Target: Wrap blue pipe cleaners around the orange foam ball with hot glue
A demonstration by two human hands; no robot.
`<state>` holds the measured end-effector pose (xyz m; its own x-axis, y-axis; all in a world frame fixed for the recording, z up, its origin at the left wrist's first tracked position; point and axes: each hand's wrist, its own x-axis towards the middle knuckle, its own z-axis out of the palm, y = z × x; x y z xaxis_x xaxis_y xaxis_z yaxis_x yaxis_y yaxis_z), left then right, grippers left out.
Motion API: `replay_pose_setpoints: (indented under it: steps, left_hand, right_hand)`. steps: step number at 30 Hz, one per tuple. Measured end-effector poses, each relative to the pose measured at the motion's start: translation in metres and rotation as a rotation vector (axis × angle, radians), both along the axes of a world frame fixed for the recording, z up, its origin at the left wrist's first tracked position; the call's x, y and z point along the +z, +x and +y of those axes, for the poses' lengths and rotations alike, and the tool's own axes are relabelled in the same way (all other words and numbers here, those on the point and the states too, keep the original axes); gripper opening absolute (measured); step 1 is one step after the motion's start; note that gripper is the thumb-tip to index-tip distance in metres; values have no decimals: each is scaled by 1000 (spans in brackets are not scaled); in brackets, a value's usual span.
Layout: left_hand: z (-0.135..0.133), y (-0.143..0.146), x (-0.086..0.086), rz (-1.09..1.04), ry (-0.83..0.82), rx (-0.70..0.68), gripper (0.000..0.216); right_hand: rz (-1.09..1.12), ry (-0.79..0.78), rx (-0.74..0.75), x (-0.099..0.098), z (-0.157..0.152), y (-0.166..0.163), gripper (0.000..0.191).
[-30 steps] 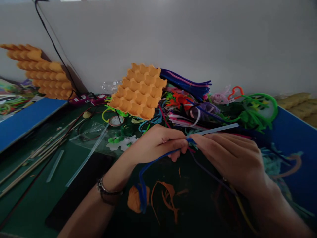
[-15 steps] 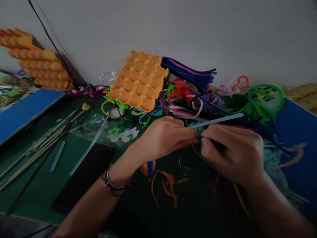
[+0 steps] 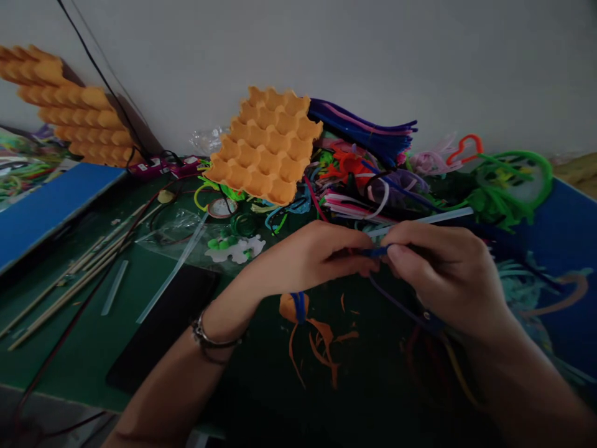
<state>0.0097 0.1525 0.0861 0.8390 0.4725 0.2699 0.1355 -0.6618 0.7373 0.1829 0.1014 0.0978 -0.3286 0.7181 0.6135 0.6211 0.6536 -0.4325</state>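
Pipe cleaner (image 3: 374, 252), blue, is pinched between my two grips just above the green counter (image 3: 84, 336). My left grip (image 3: 317, 258) is closed on it, and its tail shows below that wrist. My right grip (image 3: 448, 274) is closed on the other end, fingertips almost touching the left's. A pale stick (image 3: 431, 218) shows just past my knuckles. An orange egg tray (image 3: 268, 146) leans farther back.

Two hands show, the left hand (image 3: 308, 258) and the right hand (image 3: 443, 274), pinching one blue pipe cleaner (image 3: 373, 252) together, one pale stick (image 3: 433, 218) beside it. One bracelet (image 3: 209, 336) circles the left wrist. On the table (image 3: 93, 348) lie two blue boards, left board (image 3: 41, 208) and right board (image 3: 559, 249), one black slab (image 3: 163, 330), and one orange egg tray (image 3: 268, 146); the tray stack (image 3: 69, 106) and pipe-cleaner heap (image 3: 364, 180) defy counting.
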Motion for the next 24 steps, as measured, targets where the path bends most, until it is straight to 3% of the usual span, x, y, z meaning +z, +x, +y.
replay_pose_setpoints:
  steps: [3, 5, 8, 14, 18, 24]
  left_hand:
    - [5, -6, 3, 57, -317, -136, 19]
    - [8, -8, 3, 75, -392, -150, 25]
    - [12, -9, -2, 58, -429, -143, 23]
    - [17, -10, -8, -25, -522, -184, 18]
    - [18, -10, -9, -93, -582, -169, 32]
    - [17, -5, -14, -204, -609, -75, 49]
  right_hand:
    - [-258, 187, 54, 0, 1, 7, 18]
    - [-404, 290, 68, -2, 3, 12, 20]
    - [-506, 381, 67, -5, 6, 15, 23]
    - [-479, 391, -5, -7, 5, 12, 21]
    - [-439, 380, -10, -8, 4, 12, 17]
    - [-465, 577, -100, -14, 5, 12, 13]
